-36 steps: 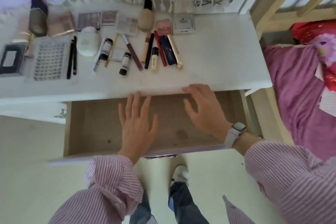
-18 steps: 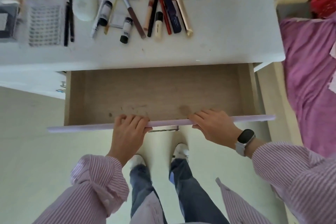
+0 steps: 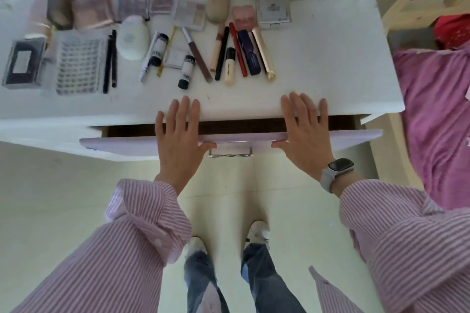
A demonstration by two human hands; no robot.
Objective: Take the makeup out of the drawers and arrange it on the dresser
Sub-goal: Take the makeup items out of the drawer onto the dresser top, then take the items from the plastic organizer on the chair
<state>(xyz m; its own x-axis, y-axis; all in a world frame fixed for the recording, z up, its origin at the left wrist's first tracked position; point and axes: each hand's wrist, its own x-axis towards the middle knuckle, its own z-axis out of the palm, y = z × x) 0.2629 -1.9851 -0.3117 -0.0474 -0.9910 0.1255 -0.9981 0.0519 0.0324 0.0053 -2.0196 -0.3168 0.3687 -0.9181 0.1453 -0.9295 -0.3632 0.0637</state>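
The lilac drawer front (image 3: 343,136) stands almost shut under the white dresser top (image 3: 330,66), with only a dark slit showing. My left hand (image 3: 178,138) and my right hand (image 3: 304,133) lie flat across the drawer's top edge, fingers straight and reaching onto the dresser's front edge, thumbs against the drawer face. Makeup lies in rows on the dresser: palettes (image 3: 132,6), a foundation bottle (image 3: 217,1), a white compact (image 3: 133,37), lipsticks and pencils (image 3: 237,49), a lash tray (image 3: 77,62).
A metal drawer handle (image 3: 230,154) sits between my hands. A bed with a pink cover (image 3: 437,114) is close on the right, behind a wooden frame (image 3: 396,10). My feet stand on the pale floor (image 3: 50,198) below the drawer.
The drawer went from wide open to almost shut. My hands moved from inside it to its front edge, then pushed it in with flat fingers.
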